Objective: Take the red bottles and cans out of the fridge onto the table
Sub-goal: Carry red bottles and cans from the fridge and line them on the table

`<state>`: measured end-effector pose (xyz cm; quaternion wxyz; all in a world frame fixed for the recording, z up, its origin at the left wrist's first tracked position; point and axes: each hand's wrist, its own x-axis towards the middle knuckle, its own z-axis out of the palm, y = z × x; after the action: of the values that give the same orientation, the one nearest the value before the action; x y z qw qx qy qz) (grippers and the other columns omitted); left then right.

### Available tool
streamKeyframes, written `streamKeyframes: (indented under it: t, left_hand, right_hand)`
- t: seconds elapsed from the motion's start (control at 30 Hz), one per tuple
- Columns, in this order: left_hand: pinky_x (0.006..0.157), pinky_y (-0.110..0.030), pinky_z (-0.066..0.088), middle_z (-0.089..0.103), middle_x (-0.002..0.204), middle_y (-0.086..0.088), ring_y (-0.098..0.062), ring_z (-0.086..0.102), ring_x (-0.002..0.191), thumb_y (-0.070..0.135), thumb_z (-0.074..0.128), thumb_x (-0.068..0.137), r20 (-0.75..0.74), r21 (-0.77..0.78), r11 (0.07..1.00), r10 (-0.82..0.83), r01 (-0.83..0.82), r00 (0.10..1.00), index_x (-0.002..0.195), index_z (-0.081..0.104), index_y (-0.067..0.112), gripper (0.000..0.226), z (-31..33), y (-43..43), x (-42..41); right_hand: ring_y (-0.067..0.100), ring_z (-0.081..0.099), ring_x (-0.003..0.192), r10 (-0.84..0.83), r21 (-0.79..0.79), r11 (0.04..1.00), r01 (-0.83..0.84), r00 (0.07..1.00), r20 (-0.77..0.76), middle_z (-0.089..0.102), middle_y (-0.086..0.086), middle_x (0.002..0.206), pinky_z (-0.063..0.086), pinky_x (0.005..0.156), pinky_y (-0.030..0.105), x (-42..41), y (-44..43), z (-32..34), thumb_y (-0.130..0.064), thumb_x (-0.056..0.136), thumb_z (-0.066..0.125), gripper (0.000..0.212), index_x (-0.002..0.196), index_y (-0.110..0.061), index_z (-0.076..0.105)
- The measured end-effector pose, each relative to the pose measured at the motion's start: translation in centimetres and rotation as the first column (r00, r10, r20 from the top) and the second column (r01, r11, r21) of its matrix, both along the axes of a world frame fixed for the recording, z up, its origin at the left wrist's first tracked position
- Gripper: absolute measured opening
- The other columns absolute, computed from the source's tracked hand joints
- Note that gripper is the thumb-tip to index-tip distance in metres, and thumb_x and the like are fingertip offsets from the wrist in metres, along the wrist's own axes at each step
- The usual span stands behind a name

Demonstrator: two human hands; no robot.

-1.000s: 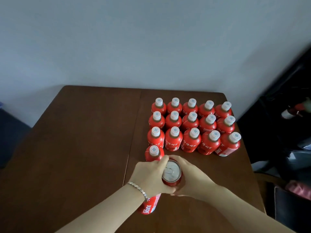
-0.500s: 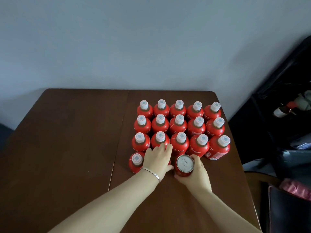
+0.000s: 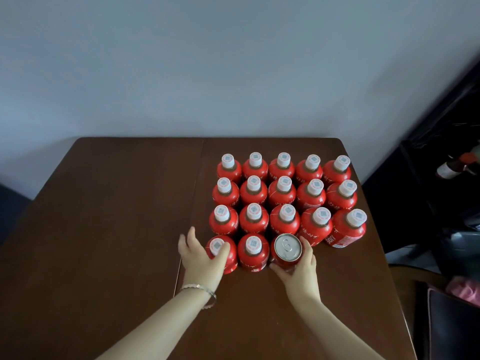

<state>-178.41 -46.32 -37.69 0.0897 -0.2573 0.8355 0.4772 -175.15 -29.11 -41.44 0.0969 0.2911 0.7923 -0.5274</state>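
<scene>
Several red bottles with white caps (image 3: 283, 189) stand in tight rows on the right half of the brown table (image 3: 117, 229). The front row holds two bottles and a red can (image 3: 287, 246) with a silver top. My right hand (image 3: 301, 276) curls round the can from the near side, fingers on its right, thumb on its left. My left hand (image 3: 200, 261) lies against the left side of the front-left bottle (image 3: 230, 263), fingers straight and spread, thumb by its cap. The second front bottle (image 3: 253, 252) stands free between my hands.
A grey wall rises behind the table. To the right stands dark furniture with a bottle lying on it (image 3: 452, 168). A dark seat with something pink (image 3: 465, 289) sits at the lower right, close to the table's edge.
My left hand has come off the second front bottle and slid left to the front-left bottle. The can now stands in the front row, my right hand still round it.
</scene>
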Motion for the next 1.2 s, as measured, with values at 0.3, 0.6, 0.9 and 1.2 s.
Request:
streamKeyframes:
  t: [0.3,0.6,0.9,1.2]
  left_hand:
    - [0.094,-0.048,0.050,0.045,0.135,-0.009,-0.033,0.055,0.114,0.062,0.049,0.084,0.398,0.534,0.770,0.136,-0.350,0.907,0.135,0.033,0.027,0.064,-2.4,0.0,-1.4]
    - [0.089,-0.041,0.052,0.047,0.131,-0.010,-0.031,0.053,0.113,0.069,0.031,0.086,0.439,0.298,0.946,-0.015,-0.129,0.898,0.146,0.019,0.019,0.079,-0.2,-0.1,-1.0]
    - [0.070,-0.021,0.045,0.065,0.087,-0.001,-0.013,0.063,0.081,0.018,0.050,0.093,-0.057,-0.033,0.940,-0.340,0.339,0.939,0.079,0.056,0.021,0.015,4.1,0.0,4.4]
    - [0.074,-0.022,0.048,0.067,0.081,0.003,-0.009,0.061,0.075,0.023,0.050,0.092,0.027,-0.062,0.537,-0.842,0.841,0.539,0.074,0.057,0.023,0.019,7.6,3.8,5.8]
  right_hand:
    - [0.024,0.064,0.089,-0.274,-0.589,0.634,0.502,0.857,0.436,0.064,0.018,0.098,0.044,0.104,0.040,-0.2,-3.9,-1.1,0.009,0.070,0.066,0.050,0.117,0.007,0.051]
    - [0.030,0.057,0.112,-0.271,-0.651,0.551,0.523,0.849,0.453,0.062,0.021,0.109,0.050,0.090,0.034,0.9,-3.0,-1.2,0.018,0.086,0.049,0.052,0.135,0.006,0.038]
    - [0.011,0.049,0.058,0.271,-0.259,0.952,-0.160,0.835,0.478,0.059,0.009,0.079,0.039,0.051,0.018,2.5,1.5,5.4,0.007,0.089,0.045,0.037,0.123,0.005,0.056]
    - [0.016,0.056,0.106,0.369,0.222,0.849,-0.480,0.839,0.400,0.057,0.004,0.125,0.044,0.086,0.024,8.4,4.9,13.4,-0.024,0.093,0.051,0.037,0.128,-0.012,0.052]
